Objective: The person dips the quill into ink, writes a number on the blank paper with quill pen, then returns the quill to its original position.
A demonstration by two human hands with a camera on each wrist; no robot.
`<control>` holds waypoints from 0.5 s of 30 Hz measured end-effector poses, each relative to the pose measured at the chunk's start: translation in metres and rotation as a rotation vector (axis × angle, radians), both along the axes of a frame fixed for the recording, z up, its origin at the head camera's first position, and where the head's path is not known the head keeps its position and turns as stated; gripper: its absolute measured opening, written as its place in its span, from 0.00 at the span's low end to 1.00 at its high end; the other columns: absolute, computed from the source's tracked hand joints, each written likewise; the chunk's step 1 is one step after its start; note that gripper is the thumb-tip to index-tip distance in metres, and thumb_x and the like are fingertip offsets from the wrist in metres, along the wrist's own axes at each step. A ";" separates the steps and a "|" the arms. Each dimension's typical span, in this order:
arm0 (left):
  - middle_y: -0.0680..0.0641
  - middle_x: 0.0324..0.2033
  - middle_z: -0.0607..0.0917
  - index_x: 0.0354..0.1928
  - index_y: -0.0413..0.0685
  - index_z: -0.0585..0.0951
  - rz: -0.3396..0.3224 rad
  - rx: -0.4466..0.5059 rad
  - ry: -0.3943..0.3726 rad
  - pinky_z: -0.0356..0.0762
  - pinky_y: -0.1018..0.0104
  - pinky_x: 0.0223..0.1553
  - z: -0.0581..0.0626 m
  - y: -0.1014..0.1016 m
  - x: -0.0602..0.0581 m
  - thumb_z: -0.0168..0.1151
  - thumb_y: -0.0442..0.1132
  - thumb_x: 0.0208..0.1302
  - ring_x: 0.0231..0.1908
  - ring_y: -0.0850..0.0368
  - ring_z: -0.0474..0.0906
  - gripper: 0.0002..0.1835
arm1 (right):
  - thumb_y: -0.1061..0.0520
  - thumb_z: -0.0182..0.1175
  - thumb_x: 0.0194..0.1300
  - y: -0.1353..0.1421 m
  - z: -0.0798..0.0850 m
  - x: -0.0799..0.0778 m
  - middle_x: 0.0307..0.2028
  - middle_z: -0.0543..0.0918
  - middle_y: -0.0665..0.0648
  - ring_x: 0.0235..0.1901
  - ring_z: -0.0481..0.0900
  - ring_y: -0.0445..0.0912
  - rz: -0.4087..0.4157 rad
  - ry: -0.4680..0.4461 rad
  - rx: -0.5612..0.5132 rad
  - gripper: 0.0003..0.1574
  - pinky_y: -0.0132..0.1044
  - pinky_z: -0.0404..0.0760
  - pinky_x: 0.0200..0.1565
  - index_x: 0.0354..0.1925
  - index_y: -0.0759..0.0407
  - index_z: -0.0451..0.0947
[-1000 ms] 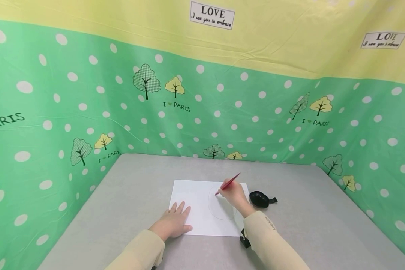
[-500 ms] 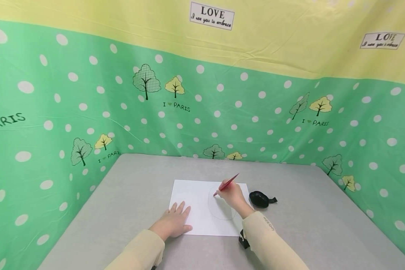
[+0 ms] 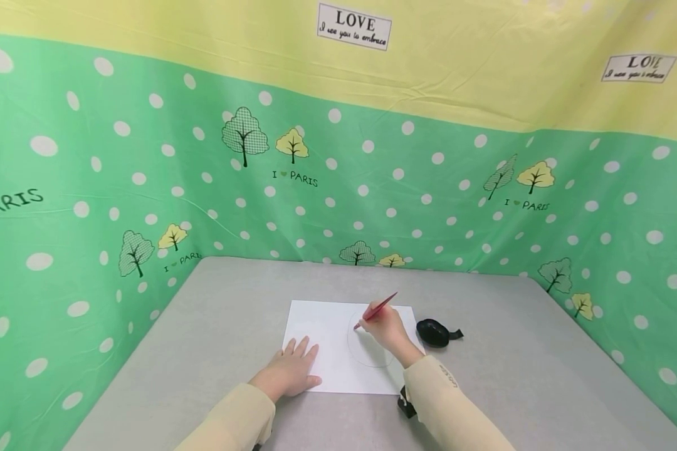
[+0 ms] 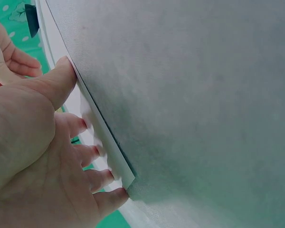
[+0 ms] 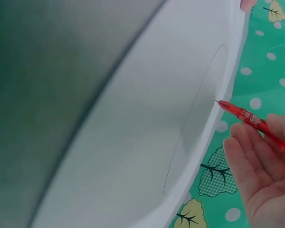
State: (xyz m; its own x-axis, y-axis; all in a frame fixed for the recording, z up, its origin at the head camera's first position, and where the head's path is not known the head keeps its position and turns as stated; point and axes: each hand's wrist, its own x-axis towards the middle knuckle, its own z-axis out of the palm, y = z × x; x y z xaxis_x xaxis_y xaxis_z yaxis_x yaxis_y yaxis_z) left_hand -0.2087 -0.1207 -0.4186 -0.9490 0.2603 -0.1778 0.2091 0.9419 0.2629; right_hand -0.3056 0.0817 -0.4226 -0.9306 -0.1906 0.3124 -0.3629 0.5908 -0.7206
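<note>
A sheet of white paper [image 3: 330, 322] lies on the grey table. A thin dark circle outline [image 3: 372, 366] is drawn on its right half. My right hand [image 3: 387, 330] pinches a red pen [image 3: 381, 305] near its point, the shaft slanting up to the right. The tip is over the upper left part of the circle. In the right wrist view the pen [image 5: 255, 122] is see-through red with a printed pattern, and its fine tip shows. My left hand [image 3: 289, 371] rests flat on the paper's lower left corner, fingers spread; the left wrist view shows the fingertips [image 4: 99, 179] along the sheet's edge.
To the right of the sheet lies a black oval object [image 3: 433, 333] with a short strap. Another black object [image 3: 407, 406] is partly hidden beside the right sleeve. A green and yellow printed curtain [image 3: 316, 213] surrounds the grey table [image 3: 237, 294].
My right hand has moved a little to the left with the pen, its tip shifting left and slightly down on the paper. My left hand has stayed in place.
</note>
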 end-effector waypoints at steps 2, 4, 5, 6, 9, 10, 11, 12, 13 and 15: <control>0.36 0.65 0.59 0.64 0.39 0.65 -0.001 0.002 0.002 0.50 0.42 0.61 0.000 0.000 0.000 0.57 0.53 0.60 0.65 0.35 0.49 0.35 | 0.72 0.64 0.47 0.000 0.000 0.000 0.20 0.78 0.52 0.22 0.75 0.41 0.001 0.014 0.008 0.12 0.31 0.77 0.26 0.20 0.61 0.72; 0.35 0.65 0.59 0.64 0.39 0.65 -0.001 0.003 0.002 0.50 0.42 0.61 0.001 0.000 0.000 0.57 0.52 0.60 0.65 0.34 0.49 0.35 | 0.72 0.64 0.47 0.000 0.000 0.001 0.20 0.77 0.51 0.22 0.75 0.41 0.006 0.033 0.023 0.12 0.31 0.77 0.25 0.19 0.61 0.72; 0.35 0.65 0.59 0.64 0.39 0.65 -0.001 0.003 0.002 0.51 0.42 0.61 0.001 0.000 0.000 0.58 0.52 0.60 0.65 0.34 0.49 0.35 | 0.72 0.64 0.47 0.001 0.000 0.001 0.19 0.77 0.51 0.21 0.74 0.40 0.007 0.042 0.030 0.12 0.30 0.77 0.25 0.19 0.60 0.72; 0.35 0.65 0.59 0.64 0.39 0.65 -0.002 0.003 0.002 0.51 0.42 0.61 0.001 0.000 0.000 0.58 0.52 0.60 0.65 0.34 0.49 0.35 | 0.72 0.64 0.47 0.001 0.000 0.001 0.19 0.77 0.51 0.21 0.74 0.40 0.009 0.045 0.031 0.12 0.30 0.77 0.25 0.19 0.60 0.72; 0.35 0.65 0.59 0.64 0.39 0.65 -0.002 0.001 0.000 0.51 0.41 0.61 0.001 0.000 0.000 0.58 0.52 0.60 0.65 0.34 0.49 0.35 | 0.72 0.64 0.47 0.001 0.000 0.003 0.19 0.77 0.51 0.21 0.74 0.40 0.018 0.059 0.032 0.12 0.30 0.76 0.25 0.19 0.60 0.72; 0.35 0.65 0.59 0.64 0.39 0.65 -0.003 0.002 0.000 0.51 0.41 0.61 0.001 0.000 0.000 0.58 0.52 0.60 0.65 0.34 0.49 0.35 | 0.72 0.64 0.47 0.001 0.001 0.003 0.19 0.77 0.51 0.21 0.75 0.41 0.020 0.059 0.028 0.12 0.30 0.76 0.25 0.19 0.60 0.72; 0.35 0.65 0.59 0.64 0.39 0.65 -0.004 0.002 0.000 0.51 0.41 0.61 0.001 0.000 0.000 0.58 0.52 0.60 0.65 0.34 0.49 0.35 | 0.72 0.64 0.46 0.001 0.000 0.003 0.19 0.77 0.51 0.21 0.75 0.41 0.022 0.062 0.027 0.12 0.30 0.77 0.25 0.19 0.60 0.73; 0.35 0.65 0.59 0.64 0.39 0.65 -0.005 0.003 0.000 0.51 0.41 0.61 0.000 0.000 0.000 0.58 0.52 0.60 0.65 0.34 0.49 0.35 | 0.72 0.64 0.46 0.001 0.000 0.004 0.19 0.77 0.51 0.22 0.75 0.41 0.026 0.063 0.025 0.12 0.30 0.77 0.25 0.19 0.60 0.73; 0.35 0.65 0.59 0.64 0.39 0.65 -0.006 0.003 0.000 0.51 0.41 0.61 0.000 0.000 0.000 0.58 0.52 0.60 0.65 0.34 0.49 0.35 | 0.72 0.64 0.46 0.001 0.000 0.004 0.19 0.77 0.51 0.22 0.75 0.41 0.028 0.065 0.025 0.12 0.30 0.77 0.25 0.19 0.60 0.73; 0.35 0.65 0.59 0.64 0.38 0.65 -0.007 0.005 -0.001 0.51 0.41 0.61 0.000 0.000 0.000 0.58 0.52 0.61 0.65 0.34 0.49 0.35 | 0.72 0.64 0.46 0.000 -0.001 0.005 0.19 0.77 0.51 0.22 0.76 0.41 0.034 0.064 0.018 0.12 0.30 0.77 0.25 0.19 0.61 0.73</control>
